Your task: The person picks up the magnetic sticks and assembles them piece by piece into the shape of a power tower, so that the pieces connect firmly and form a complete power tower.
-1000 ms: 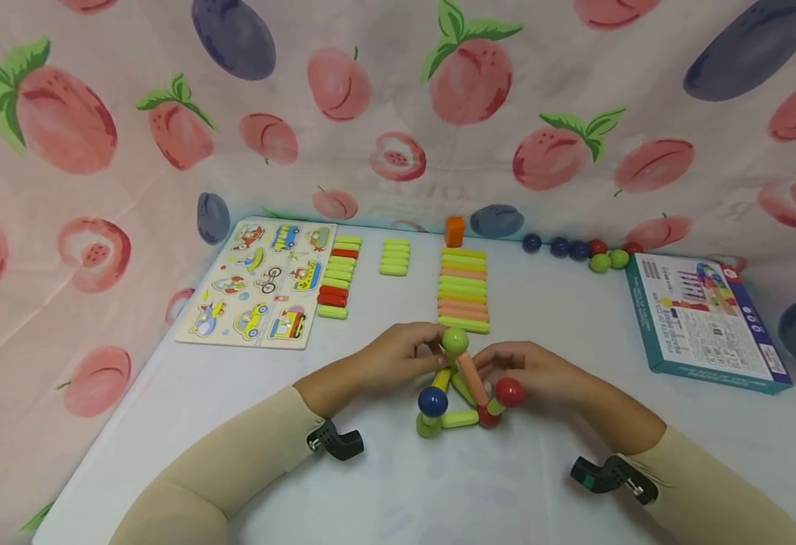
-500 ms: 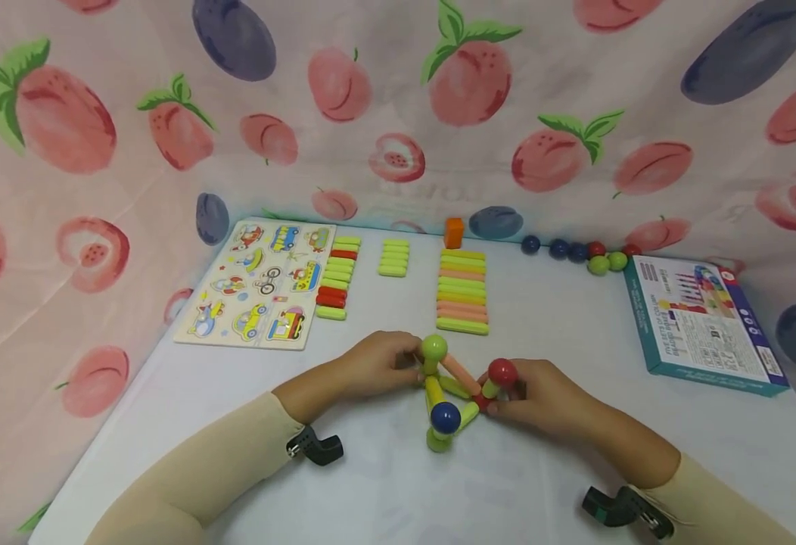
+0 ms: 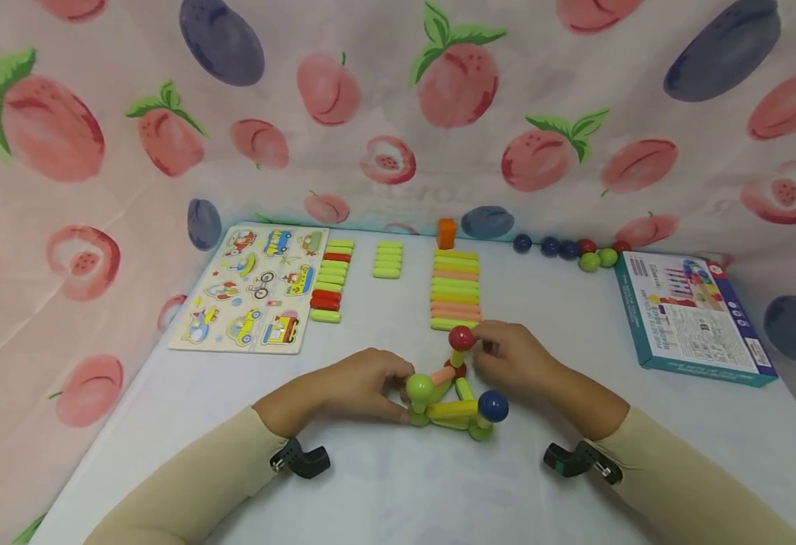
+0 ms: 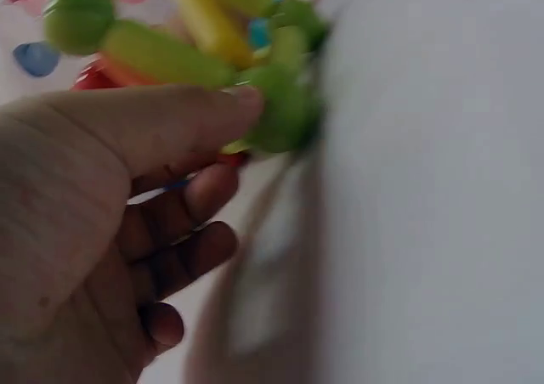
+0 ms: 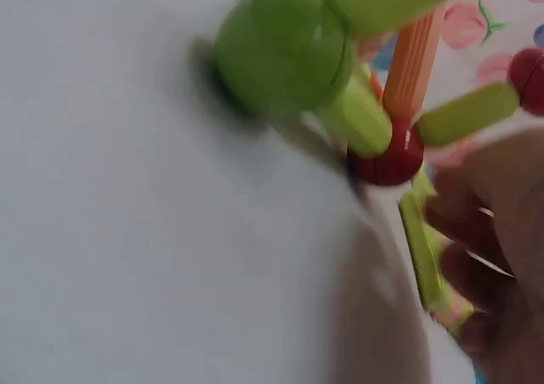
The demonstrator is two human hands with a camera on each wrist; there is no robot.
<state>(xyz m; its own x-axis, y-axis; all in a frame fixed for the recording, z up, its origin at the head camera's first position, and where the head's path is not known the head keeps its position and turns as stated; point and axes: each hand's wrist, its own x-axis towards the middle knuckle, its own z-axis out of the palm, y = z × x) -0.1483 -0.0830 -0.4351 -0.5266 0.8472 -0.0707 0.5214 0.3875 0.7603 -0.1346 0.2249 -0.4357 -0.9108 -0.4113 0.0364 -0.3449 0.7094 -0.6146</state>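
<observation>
A three-cornered frame of wooden balls and sticks [image 3: 454,409] stands on the white cloth in the head view. Its posts carry a green ball [image 3: 420,389], a blue ball [image 3: 492,406] and a red ball [image 3: 461,338] on top; yellow, green and orange sticks join them. My left hand [image 3: 364,384] holds the near-left corner; in the left wrist view its thumb [image 4: 204,116] presses a green ball low on the frame. My right hand [image 3: 512,356] is beside the red-topped post, its fingers [image 5: 467,269] loosely bent and apart from the lower red ball [image 5: 391,156].
A picture puzzle board [image 3: 237,291] lies at the left, beside a column of green and red sticks [image 3: 331,281]. Behind the frame are more sticks [image 3: 455,291] and an orange block [image 3: 446,234]. Loose balls [image 3: 568,250] line the back near a box [image 3: 694,318] at the right.
The frame has turned on the table: the blue-topped post swung to the right, the red-topped one to the back. My left hand came nearer; my right hand moved farther back.
</observation>
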